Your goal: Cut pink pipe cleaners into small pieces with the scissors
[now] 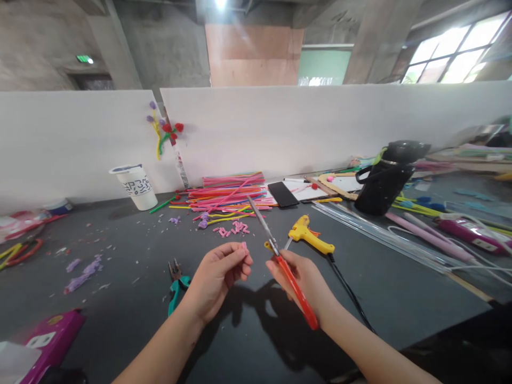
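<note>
My left hand (222, 274) is closed in a pinch on a small pink pipe-cleaner piece (244, 247), held above the dark table (120, 298). Just right of it, my right hand (302, 280) grips red-handled scissors (294, 288). Their blades (262, 221) point up and away, the tips slightly parted. Several cut pink bits (234, 229) lie on the table beyond my hands, in front of a pile of coloured pipe cleaners (228, 194).
A yellow glue gun (310, 237) with a black cord lies right of the scissors. Teal-handled pliers (176, 285) lie left of my left hand. A white cup (138, 185), black phone (282, 193), black kettle (386, 178), clear rods (376, 234), purple scraps (84, 272) and a white partition (280, 128) surround the workspace.
</note>
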A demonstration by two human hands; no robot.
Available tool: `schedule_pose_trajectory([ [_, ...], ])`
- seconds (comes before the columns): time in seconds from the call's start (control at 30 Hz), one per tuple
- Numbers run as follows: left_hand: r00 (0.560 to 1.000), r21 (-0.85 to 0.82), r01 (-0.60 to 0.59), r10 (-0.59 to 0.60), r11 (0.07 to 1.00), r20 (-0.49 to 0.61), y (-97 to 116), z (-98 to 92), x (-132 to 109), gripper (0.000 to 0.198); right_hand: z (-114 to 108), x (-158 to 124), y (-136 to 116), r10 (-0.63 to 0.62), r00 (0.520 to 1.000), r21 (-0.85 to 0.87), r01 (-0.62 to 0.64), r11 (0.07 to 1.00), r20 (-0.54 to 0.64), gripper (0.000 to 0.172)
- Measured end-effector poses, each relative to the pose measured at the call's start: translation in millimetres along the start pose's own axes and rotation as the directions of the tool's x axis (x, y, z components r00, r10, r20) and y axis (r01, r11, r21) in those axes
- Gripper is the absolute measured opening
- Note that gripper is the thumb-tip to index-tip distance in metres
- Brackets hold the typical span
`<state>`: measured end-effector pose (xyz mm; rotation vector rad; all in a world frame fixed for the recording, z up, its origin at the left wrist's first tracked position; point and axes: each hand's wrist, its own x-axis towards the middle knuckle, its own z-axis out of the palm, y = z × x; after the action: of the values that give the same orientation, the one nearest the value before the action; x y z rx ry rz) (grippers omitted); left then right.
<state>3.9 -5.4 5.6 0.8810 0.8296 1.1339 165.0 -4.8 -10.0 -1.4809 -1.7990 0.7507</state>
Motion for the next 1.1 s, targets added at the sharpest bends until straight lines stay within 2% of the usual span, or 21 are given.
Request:
schedule_pose_trajectory([
  [0.07,0.995,0.030,0.075,-0.077,0.997,0.071,-2.8,2.7,-2.0,0.012,1.6,0.2,-4.4,0.034,0.997,0.294,-0.053,0.954,0.069,0.020],
  [0.13,0.982,0.061,0.130,-0.137,0.990,0.128,-5.7,4.8,-3.7,0.014,2.9,1.3,-8.5,0.055,0.985,0.500,-0.130,0.856,0.162,0.019],
  [0.23,0.973,0.097,0.159,-0.172,0.983,0.152,-8.2,5.8,-4.9,0.015,4.4,3.9,-12.1,0.069,0.971,0.615,-0.198,0.763,0.227,0.023],
  [0.33,0.971,0.130,0.168,-0.187,0.977,0.152,-8.4,5.2,-4.9,0.015,4.7,5.3,-13.3,0.070,0.970,0.623,-0.204,0.755,0.234,0.019],
  [0.53,0.980,0.222,0.128,-0.157,0.967,0.120,-8.6,5.5,-4.0,0.014,2.1,2.2,-12.9,0.078,0.975,0.512,-0.177,0.841,0.210,0.009],
  [0.7,0.993,0.319,0.091,-0.112,0.943,0.047,-11.8,7.9,-2.5,0.013,5.1,2.1,-9.8,0.054,0.979,0.425,-0.134,0.895,0.196,0.010],
  [0.8,0.995,0.338,0.088,-0.100,0.937,0.020,-12.0,8.0,-2.0,0.012,6.9,3.2,-7.0,0.011,0.989,0.352,-0.063,0.934,0.150,0.013],
  [0.87,0.999,0.314,0.050,-0.050,0.948,-0.008,-10.1,6.8,-1.7,0.011,6.3,3.2,-4.5,-0.043,0.995,0.231,0.020,0.973,0.095,0.015],
  [0.93,0.998,0.262,-0.015,0.028,0.965,-0.048,-7.0,4.3,-1.2,0.010,4.6,2.3,-1.5,-0.094,0.995,0.035,0.093,0.995,0.037,0.018],
  [1.03,0.983,0.147,-0.121,0.139,0.982,-0.121,-2.3,-0.5,0.3,0.009,2.6,-0.7,2.8,-0.163,0.987,-0.277,0.160,0.947,0.013,0.026],
  [1.1,0.966,0.087,-0.184,0.196,0.979,-0.171,-0.1,-3.3,1.3,0.008,2.4,-3.3,5.2,-0.189,0.981,-0.397,0.188,0.898,0.038,0.031],
])
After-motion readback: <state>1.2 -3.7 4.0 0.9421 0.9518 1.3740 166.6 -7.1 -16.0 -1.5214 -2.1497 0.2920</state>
